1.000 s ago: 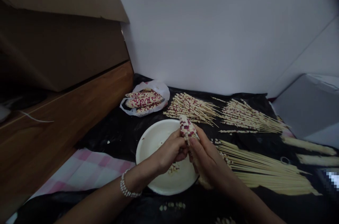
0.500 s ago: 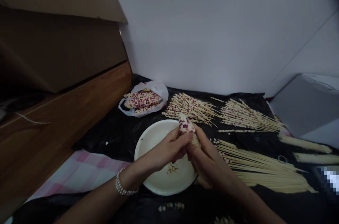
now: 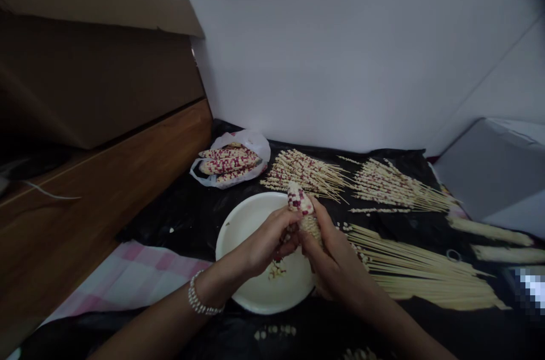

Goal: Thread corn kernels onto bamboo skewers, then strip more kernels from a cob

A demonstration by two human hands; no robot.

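You are gripping a speckled corn cob (image 3: 302,211) upright above a white plate (image 3: 242,229), your left hand (image 3: 269,241) curling against its side with fingers pressed together, while your right hand (image 3: 330,258) is pinching its pale lower part. Loose kernels (image 3: 276,271) are lying on the plate, and skewers (image 3: 426,272) are lying just right of it on a black sheet (image 3: 170,224).

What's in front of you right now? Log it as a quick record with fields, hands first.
Left hand: gripping speckled corn cob
Right hand: gripping the cob's pale lower end
Left wrist: beaded bracelet
Below hands: white plate, loose kernels on it
Farther back: cobs on plastic bag; kernel-threaded skewers
Right side: bare skewers
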